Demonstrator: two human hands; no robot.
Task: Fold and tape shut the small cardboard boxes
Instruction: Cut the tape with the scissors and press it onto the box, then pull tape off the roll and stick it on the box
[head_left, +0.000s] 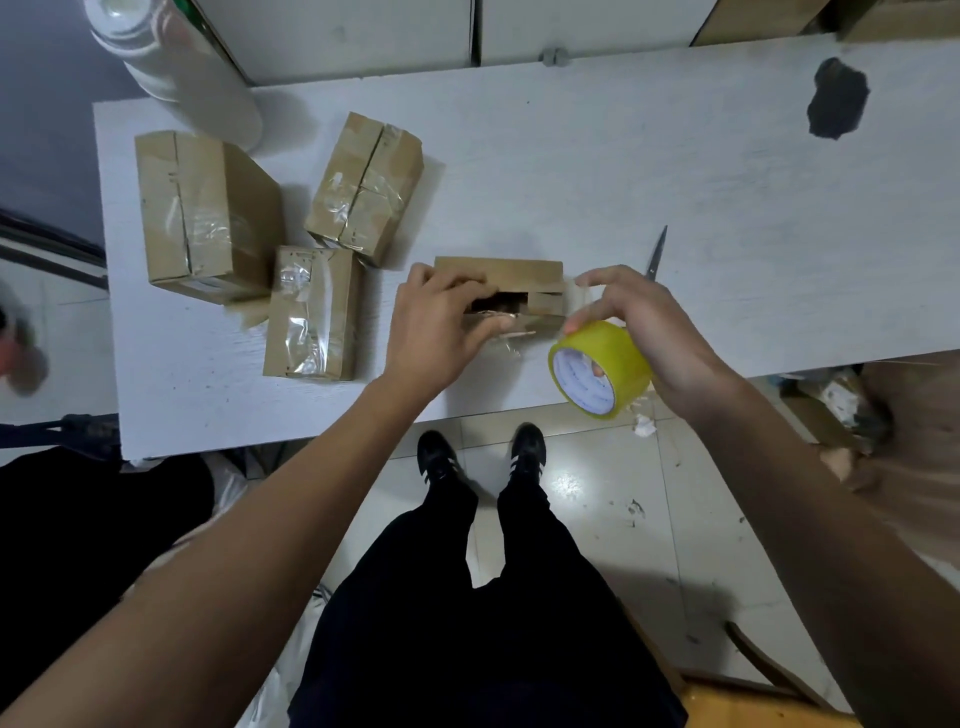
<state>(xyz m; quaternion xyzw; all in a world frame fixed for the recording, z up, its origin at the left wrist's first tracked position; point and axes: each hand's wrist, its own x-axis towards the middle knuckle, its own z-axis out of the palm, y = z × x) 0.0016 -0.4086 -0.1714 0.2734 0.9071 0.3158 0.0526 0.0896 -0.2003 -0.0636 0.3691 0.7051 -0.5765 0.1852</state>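
Head view: white table (623, 171) above tiled floor (597, 483); left hand (441, 317) gripping box (514, 275), right hand (639, 322) gripping tape roll (597, 369).

Both bare forearms reach forward from the lower corners over the near edge of the table (675, 171). The left hand (431, 322) lies palm down, fingers curled over the top of the small cardboard box (498, 273), thumb against its near side. The right hand (639, 322) is raised just right of it, fingers hooked through the tape roll (600, 369), thumb and forefinger pinching the tape's free end.
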